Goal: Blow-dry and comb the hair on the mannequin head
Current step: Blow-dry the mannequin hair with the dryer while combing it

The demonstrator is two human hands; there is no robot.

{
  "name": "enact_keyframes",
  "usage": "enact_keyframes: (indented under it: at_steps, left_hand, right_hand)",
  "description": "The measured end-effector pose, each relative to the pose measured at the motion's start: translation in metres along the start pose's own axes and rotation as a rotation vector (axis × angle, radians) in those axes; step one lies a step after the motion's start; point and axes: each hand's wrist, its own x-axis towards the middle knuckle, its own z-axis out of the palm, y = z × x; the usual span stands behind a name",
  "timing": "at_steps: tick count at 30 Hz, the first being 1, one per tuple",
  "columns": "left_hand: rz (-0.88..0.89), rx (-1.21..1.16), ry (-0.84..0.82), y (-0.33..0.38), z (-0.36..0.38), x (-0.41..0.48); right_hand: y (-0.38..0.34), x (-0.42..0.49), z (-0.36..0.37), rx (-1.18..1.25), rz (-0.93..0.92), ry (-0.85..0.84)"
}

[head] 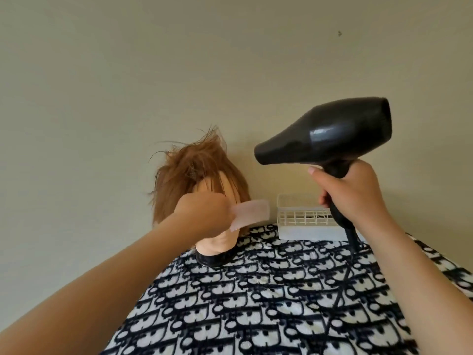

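R hand [353, 193] grips dryer [330, 131], nozzle aimed at mannequin hair [189, 170]; L hand [204, 213] clamps pink comb [249, 213] at its front. Rec: keep airflow w/ comb stroke, root to tip, nozzle off the fibres.

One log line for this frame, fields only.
left hand: holds pink comb at mannequin head | right hand: holds black hair dryer, nozzle toward hair

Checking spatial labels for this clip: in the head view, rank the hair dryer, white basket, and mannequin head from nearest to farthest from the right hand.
1. Hair dryer: gripped in the right hand.
2. White basket: just left of that hand, against the wall.
3. Mannequin head: farther left, behind the left hand with the comb.
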Motion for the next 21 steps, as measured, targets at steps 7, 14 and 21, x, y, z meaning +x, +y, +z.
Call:
enact_keyframes:
  at_steps: [7, 14, 21]
  left_hand:
    - [0.021, -0.094, 0.211, -0.014, 0.019, -0.009]
    - [-0.108, -0.135, 0.619, -0.054, 0.02, -0.017]
    - [-0.116, -0.028, 0.692, -0.076, 0.025, -0.022]
  right_hand:
    - [-0.003, -0.003, 0.011, 0.013, -0.046, -0.083]
    - [-0.004, -0.008, 0.021, 0.051, -0.082, 0.045]
    - [-0.009, -0.015, 0.027, 0.033, -0.125, -0.017]
